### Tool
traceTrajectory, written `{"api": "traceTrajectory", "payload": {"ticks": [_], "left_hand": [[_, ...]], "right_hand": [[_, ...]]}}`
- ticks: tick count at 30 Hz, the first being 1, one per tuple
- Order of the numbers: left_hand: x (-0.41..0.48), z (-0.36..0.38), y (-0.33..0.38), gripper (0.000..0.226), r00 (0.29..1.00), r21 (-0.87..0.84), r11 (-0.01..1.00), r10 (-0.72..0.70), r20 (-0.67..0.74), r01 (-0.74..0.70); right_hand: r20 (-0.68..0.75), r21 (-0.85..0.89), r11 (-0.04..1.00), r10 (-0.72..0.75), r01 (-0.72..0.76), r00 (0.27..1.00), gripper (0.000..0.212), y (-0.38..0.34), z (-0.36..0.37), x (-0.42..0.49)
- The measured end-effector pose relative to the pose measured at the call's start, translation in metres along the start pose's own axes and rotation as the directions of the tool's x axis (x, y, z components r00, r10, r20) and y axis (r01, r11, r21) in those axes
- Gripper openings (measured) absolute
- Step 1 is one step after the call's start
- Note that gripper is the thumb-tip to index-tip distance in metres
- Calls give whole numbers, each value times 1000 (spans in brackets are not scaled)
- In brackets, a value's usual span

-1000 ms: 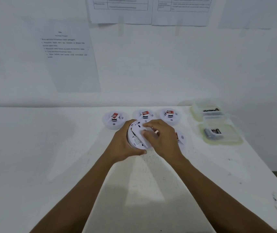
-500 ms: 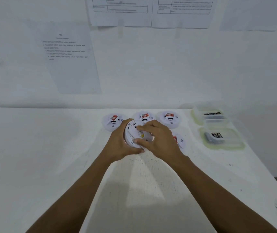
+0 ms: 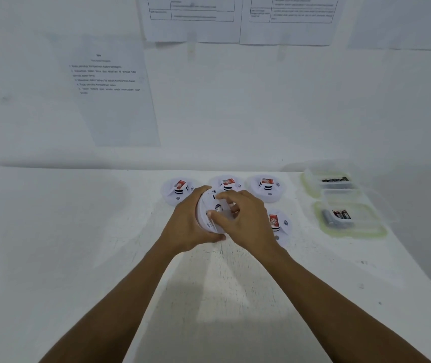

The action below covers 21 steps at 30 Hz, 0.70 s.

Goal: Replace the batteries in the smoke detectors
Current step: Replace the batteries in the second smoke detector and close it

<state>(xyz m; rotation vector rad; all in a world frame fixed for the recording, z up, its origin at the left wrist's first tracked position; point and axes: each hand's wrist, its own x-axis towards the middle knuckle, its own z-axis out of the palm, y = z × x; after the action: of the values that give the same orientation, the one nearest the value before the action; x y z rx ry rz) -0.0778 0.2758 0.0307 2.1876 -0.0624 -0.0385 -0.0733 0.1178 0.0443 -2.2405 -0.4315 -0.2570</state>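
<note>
Free tabletop extends left of the left hand and across the near centre between the forearms. Obstacles: the held detector, gripped by both hands at mid-table; a back row of three detectors near the wall; a fourth detector just beside the right hand; two battery containers along the right edge.

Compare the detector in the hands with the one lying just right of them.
The held detector is tilted up in the left hand, right hand on it; the table detector lies flat. The table detector shows a red label, the held detector none. Both are white and round.
</note>
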Motion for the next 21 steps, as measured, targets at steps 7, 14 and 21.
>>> {"api": "traceTrajectory", "payload": {"ticks": [7,14,21], "left_hand": [[-2,1,1,103,981,120,978,181,-66,-173],[-7,-3,3,92,963,-30,980,189,-192,-198],[-12,-11,-8,73,976,-199,963,154,-156,-184]], "right_hand": [[34,143,987,71,-75,997,36,-6,-5,4],[174,119,991,33,-55,984,66,-14,-9,3],[154,443,877,129,-185,980,36,0,-23,14]]}}
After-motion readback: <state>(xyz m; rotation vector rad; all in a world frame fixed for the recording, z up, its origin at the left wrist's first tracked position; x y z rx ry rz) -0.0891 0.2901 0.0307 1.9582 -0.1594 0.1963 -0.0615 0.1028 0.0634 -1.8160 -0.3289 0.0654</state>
